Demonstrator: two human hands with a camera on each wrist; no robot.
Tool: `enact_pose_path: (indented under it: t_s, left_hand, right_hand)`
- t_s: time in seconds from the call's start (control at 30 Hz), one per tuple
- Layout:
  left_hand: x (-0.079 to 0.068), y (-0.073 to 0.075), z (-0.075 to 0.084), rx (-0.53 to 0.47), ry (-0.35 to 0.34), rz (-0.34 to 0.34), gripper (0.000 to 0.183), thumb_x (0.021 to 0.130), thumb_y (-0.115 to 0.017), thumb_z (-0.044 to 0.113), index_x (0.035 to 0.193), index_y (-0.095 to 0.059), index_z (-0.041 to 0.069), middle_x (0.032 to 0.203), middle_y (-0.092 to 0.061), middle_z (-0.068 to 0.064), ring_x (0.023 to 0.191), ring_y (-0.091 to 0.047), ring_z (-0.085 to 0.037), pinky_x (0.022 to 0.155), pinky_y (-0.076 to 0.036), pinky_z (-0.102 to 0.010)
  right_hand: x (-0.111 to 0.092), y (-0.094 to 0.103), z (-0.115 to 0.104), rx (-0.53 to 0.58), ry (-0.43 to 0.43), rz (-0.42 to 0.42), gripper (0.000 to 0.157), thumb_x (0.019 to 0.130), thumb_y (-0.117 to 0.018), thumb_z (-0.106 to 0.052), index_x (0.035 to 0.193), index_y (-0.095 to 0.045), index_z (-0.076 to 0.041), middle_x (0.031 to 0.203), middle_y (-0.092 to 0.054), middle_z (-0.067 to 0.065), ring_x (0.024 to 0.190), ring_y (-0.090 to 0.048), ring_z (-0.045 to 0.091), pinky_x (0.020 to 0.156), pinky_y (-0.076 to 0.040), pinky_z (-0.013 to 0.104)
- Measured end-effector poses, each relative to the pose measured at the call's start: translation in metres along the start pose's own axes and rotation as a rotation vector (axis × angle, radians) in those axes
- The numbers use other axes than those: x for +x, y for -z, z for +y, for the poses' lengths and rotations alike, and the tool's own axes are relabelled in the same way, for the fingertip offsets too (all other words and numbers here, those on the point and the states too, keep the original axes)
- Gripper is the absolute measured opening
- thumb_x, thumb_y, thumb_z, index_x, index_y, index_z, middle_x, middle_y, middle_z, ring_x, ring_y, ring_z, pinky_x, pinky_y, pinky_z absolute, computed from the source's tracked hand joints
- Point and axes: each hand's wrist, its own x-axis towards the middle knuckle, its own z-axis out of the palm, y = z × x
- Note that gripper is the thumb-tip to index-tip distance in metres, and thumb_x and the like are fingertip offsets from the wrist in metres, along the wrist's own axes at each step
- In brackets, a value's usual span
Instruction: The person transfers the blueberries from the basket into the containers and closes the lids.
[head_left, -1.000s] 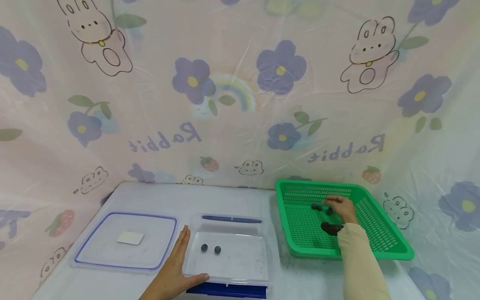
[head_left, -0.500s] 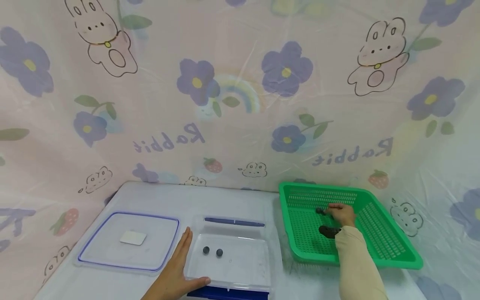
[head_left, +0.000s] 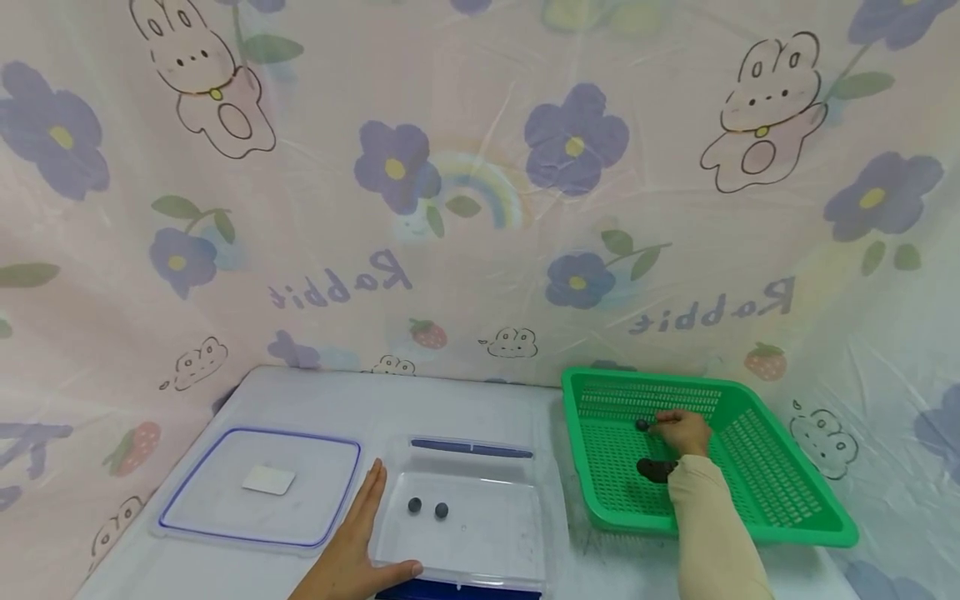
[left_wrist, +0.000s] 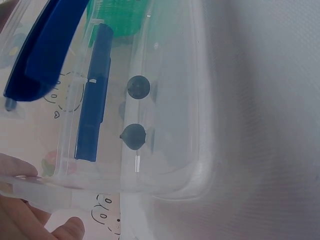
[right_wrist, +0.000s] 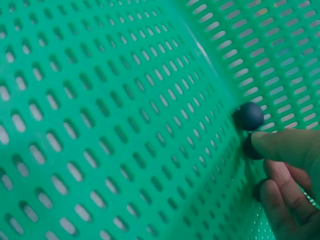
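The left hand (head_left: 351, 537), fingers straight, thumb spread apart, rests against one clear box (head_left: 498, 537); two dark balls (head_left: 441, 510) lie inside. Left of it on the worktop (head_left: 322, 392): one lid (head_left: 217, 479) with one white card (head_left: 268, 479). Right, one green basket (head_left: 637, 522) holds one brown object (head_left: 655, 471) and — at the right hand's (head_left: 684, 433) fingers — three dark balls (right_wrist: 250, 116), two partly hidden; whether any is gripped, I cannot tell.

The white table (head_left: 337, 396) bears three objects. Left to right: a blue-edged clear lid (head_left: 217, 479), a clear container (head_left: 498, 533), a green perforated basket (head_left: 630, 522).
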Motion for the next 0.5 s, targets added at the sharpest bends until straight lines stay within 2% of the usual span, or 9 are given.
enact_pose_path:
  t_s: [0.13, 0.2, 0.5]
  left_hand:
    - [0.0003, -0.0009, -0.0005, 0.001, 0.003, 0.004, 0.124, 0.071, -0.081, 0.053, 0.155, -0.005, 0.002, 0.161, 0.004, -0.014, 0.144, -0.005, -0.040, 0.105, -0.023, -0.066]
    - [0.0004, -0.0011, -0.0009, 0.004, -0.001, 0.008, 0.124, 0.071, -0.081, 0.053, 0.155, -0.005, 0.002, 0.161, 0.003, -0.014, 0.144, -0.005, -0.040, 0.105, -0.024, -0.066]
    - [-0.0002, -0.0024, -0.0015, -0.004, -0.032, 0.037, 0.123, 0.071, -0.081, 0.052, 0.156, -0.005, 0.005, 0.161, 0.002, -0.013, 0.143, -0.006, -0.041, 0.103, -0.025, -0.067]
  right_hand:
    - [-0.0010, -0.0003, 0.0016, -0.021, -0.008, -0.008, 0.026, 0.088, -0.067, -0.006, 0.107, -0.065, 0.010, 0.112, -0.059, 0.031, 0.112, -0.038, 0.054, 0.096, -0.033, 0.066]
    - [-0.0023, -0.0008, 0.0018, -0.026, -0.009, -0.013, 0.026, 0.088, -0.067, -0.006, 0.107, -0.065, 0.010, 0.114, -0.057, 0.032, 0.113, -0.036, 0.054, 0.093, -0.036, 0.065]
    - [-0.0031, -0.0019, 0.0020, -0.021, -0.024, -0.023, 0.027, 0.087, -0.068, -0.005, 0.108, -0.065, 0.011, 0.115, -0.055, 0.033, 0.113, -0.033, 0.054, 0.094, -0.033, 0.066]
